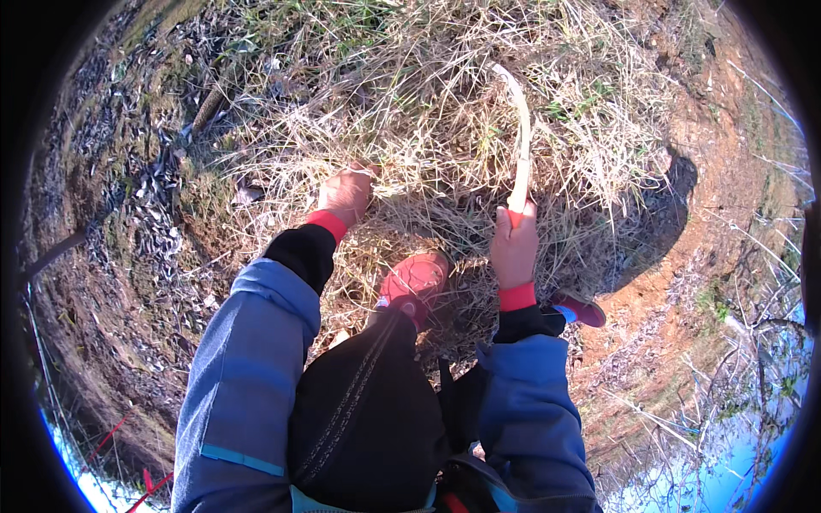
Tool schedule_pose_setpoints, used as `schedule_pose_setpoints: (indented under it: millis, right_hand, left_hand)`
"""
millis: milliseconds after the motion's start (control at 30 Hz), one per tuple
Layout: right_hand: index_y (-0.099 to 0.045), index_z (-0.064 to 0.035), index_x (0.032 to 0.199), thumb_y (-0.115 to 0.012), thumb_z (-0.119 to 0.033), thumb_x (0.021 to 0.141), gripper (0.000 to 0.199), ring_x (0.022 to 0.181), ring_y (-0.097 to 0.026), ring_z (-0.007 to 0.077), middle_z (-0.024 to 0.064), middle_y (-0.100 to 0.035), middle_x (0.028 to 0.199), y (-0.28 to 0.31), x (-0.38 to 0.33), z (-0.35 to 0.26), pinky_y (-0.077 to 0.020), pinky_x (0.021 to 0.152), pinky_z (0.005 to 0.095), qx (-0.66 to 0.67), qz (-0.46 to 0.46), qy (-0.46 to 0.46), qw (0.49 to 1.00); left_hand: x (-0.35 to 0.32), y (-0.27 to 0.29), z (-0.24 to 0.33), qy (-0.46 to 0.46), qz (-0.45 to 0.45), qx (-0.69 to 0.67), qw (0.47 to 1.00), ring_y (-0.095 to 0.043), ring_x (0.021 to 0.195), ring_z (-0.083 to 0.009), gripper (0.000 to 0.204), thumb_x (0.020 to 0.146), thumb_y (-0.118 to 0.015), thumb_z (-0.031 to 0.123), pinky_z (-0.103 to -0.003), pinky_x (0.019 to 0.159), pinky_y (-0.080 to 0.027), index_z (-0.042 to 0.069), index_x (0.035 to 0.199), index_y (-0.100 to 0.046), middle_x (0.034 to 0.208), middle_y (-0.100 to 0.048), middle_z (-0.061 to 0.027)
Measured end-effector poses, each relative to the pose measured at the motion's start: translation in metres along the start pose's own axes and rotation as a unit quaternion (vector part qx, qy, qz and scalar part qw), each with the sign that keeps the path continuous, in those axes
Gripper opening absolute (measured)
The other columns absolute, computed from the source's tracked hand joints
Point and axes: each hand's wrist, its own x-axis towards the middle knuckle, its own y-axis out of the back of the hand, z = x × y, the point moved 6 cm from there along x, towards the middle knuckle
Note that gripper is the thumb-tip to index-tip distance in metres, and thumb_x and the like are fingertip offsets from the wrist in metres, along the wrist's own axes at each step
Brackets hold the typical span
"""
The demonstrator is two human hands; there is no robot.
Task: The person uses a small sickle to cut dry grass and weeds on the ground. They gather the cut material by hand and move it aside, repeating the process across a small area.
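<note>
sickle (525, 128): over the grass (428, 111), pointing forward, probably to keep its edge clear of the other hand
right hand (516, 250): closed round the handle (516, 219)
left hand (345, 195): in the grass, fingers partly hidden; cannot tell whether it grips any

L hand (346, 195) out fwd, R hand (515, 248) clenched.

From the right hand (515, 248), twelve o'clock is blocked by a sickle (524, 141); room is left over soil (711, 244) at three.
</note>
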Motion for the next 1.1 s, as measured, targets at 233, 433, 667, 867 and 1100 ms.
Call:
schedule_pose_setpoints:
  millis: [233, 433, 667, 867, 1100]
  right_hand:
    - [-0.044, -0.0015, 0.111, -0.054, -0.031, 0.092, 0.037, 0.081, -0.059, 0.0476, 0.0268, -0.061, 0.087, -0.009, -0.097, 0.066, -0.0459, 0.067, 0.0518, -0.099, -0.029, -0.154, 0.983]
    - [-0.046, -0.0019, 0.106, -0.06, -0.024, 0.091, 0.03, 0.072, -0.062, 0.0407, 0.0216, -0.061, 0.079, 0.011, -0.19, 0.078, -0.0477, 0.057, 0.0432, -0.058, -0.038, -0.101, 0.992]
    - [-0.043, -0.0056, 0.108, -0.052, -0.013, 0.096, 0.017, 0.041, -0.045, 0.0074, 0.0, -0.046, 0.06, 0.029, -0.181, 0.107, -0.0364, 0.037, 0.0222, 0.103, 0.041, -0.15, 0.982]
    - [-0.043, -0.0055, 0.104, -0.052, -0.012, 0.095, 0.015, 0.042, -0.045, 0.0079, -0.0002, -0.045, 0.059, 0.041, -0.166, 0.125, -0.0361, 0.038, 0.0225, 0.114, 0.048, -0.162, 0.979]
    - [-0.047, -0.004, 0.102, -0.054, -0.013, 0.095, 0.013, 0.046, -0.048, 0.0079, 0.0008, -0.049, 0.065, 0.059, -0.124, 0.091, -0.0387, 0.042, 0.0227, 0.018, 0.026, -0.102, 0.994]
  left_hand:
    - [0.0, 0.005, 0.005, 0.011, -0.046, 0.027, 0.999, -0.064, 0.099, -0.0282, 0.035, 0.086, -0.047, 0.008, -0.039, 0.079, -0.053, 0.018, 0.12, -0.055, 0.112, -0.06, -0.0133]
    - [-0.005, 0.02, 0.012, -0.016, 0.003, 0.031, 0.999, -0.061, 0.101, -0.0282, 0.037, 0.082, -0.055, 0.011, -0.039, 0.083, -0.05, 0.018, 0.119, -0.056, 0.114, -0.058, -0.0108]
    - [0.001, 0.072, 0.062, -0.182, 0.281, 0.09, 0.938, -0.032, 0.138, -0.0275, 0.059, 0.08, -0.056, 0.017, -0.049, 0.109, -0.027, 0.022, 0.138, -0.043, 0.151, -0.032, -0.0049]
    - [0.054, 0.013, 0.129, -0.261, -0.052, 0.042, 0.963, -0.057, 0.11, -0.0255, 0.051, 0.087, -0.051, 0.017, -0.046, 0.099, -0.037, 0.02, 0.137, -0.043, 0.117, -0.057, -0.0135]
    - [0.02, 0.019, 0.151, -0.364, -0.059, 0.002, 0.93, -0.061, 0.081, -0.0204, 0.023, 0.076, -0.062, 0.021, -0.037, 0.072, -0.048, 0.012, 0.096, -0.059, 0.084, -0.056, -0.0059]
